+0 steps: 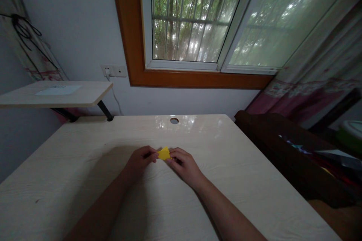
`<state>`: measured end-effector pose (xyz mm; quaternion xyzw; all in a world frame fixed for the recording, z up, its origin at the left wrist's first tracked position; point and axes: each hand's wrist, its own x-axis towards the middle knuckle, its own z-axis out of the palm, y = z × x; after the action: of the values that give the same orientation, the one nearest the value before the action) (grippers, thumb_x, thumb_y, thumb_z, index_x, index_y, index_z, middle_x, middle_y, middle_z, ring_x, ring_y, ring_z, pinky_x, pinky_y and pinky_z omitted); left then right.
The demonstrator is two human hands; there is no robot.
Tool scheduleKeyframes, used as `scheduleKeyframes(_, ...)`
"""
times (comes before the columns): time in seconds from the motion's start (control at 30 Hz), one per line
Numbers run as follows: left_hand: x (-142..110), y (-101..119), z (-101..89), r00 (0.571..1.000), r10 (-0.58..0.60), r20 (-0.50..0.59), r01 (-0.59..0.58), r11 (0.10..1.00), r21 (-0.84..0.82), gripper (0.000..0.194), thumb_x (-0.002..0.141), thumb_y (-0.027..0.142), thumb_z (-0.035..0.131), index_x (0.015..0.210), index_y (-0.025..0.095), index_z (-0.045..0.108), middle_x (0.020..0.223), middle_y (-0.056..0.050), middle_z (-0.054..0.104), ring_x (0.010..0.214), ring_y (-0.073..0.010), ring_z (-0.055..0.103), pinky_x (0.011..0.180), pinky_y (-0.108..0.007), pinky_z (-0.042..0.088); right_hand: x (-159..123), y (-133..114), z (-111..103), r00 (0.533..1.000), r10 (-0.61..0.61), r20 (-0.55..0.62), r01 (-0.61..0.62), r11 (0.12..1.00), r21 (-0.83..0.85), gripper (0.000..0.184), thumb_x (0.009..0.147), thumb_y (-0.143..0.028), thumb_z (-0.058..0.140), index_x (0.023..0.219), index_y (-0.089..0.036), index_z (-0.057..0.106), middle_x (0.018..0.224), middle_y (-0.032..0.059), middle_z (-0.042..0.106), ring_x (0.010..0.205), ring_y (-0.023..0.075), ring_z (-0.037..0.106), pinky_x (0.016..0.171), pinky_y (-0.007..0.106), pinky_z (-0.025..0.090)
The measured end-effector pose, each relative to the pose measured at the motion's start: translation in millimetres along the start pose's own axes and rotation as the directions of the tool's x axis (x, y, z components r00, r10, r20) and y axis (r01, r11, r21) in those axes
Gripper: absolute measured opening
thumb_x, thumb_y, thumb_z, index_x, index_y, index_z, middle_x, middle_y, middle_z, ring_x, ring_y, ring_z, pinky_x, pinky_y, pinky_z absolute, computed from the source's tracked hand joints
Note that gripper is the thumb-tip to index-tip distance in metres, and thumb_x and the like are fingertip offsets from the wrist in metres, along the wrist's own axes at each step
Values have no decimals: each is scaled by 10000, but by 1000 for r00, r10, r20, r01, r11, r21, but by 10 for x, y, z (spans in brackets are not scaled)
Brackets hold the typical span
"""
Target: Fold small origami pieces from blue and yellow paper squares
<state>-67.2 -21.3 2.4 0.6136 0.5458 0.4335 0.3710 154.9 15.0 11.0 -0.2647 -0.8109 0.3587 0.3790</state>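
A small piece of folded yellow paper (163, 153) is held between my two hands, just above or on the pale wood-grain desk (240, 188). My left hand (143, 158) pinches its left edge between thumb and fingers. On the other side, my right hand (183, 162) grips the right edge, thumb below and fingers above. Parts of the paper's edges are hidden behind my fingertips. One pointed corner of it sticks up between the hands.
A raised shelf (103, 92) on black legs stands at the desk's back left, with a paper sheet (59, 90) on it. Behind the hands is a round cable hole (174, 121). Dark wooden furniture (271, 139) borders the right side; a barred window (192, 19) is ahead.
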Motion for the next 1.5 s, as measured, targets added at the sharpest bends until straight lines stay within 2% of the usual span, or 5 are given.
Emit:
scheduleKeyframes(0.43,-8,19,9,1000,-14,-23,13,1000,-28,369,899,456,516,756,154,673,671,-32,664,654,-171,605,648,-259,450,12,-2,-45,995,-98,-27,94,988,-123,139,951,-253,546,985,-228,678,1053,87,627,1011,211,557,905,383,463)
scheduleKeyframes(0.57,-20,59,-7,1000,5,1,-5,1000,5,328,856,445,579,731,155,669,660,-10,624,636,-152,558,609,-238,411,3,-68,-75,989,-141,-40,129,968,-214,134,923,-255,589,997,-248,700,1135,98,553,1024,226,509,866,386,463)
scheduleKeyframes(0.8,-29,73,-19,999,20,40,-20,1000,1,295,816,427,622,704,156,659,666,2,584,640,-136,507,592,-227,377,73,-194,-107,971,-217,98,238,865,-442,154,926,-275,583,980,-271,728,920,70,514,865,208,466,729,332,403)
scheduleKeyframes(1.07,3,13,-23,986,-53,-155,58,998,29,303,811,462,611,724,174,656,631,16,590,610,-139,519,571,-228,379,297,-165,-110,946,-254,200,323,731,-601,178,910,-209,572,1019,-254,705,899,71,596,843,208,504,731,331,372)
scheduleKeyframes(1.5,23,72,-26,978,-120,-171,102,989,-111,254,797,427,630,795,173,653,628,1,635,549,-140,575,543,-233,441,190,169,50,970,-240,44,243,930,-277,242,945,-257,551,1135,-295,697,1078,64,703,958,193,657,836,334,533)
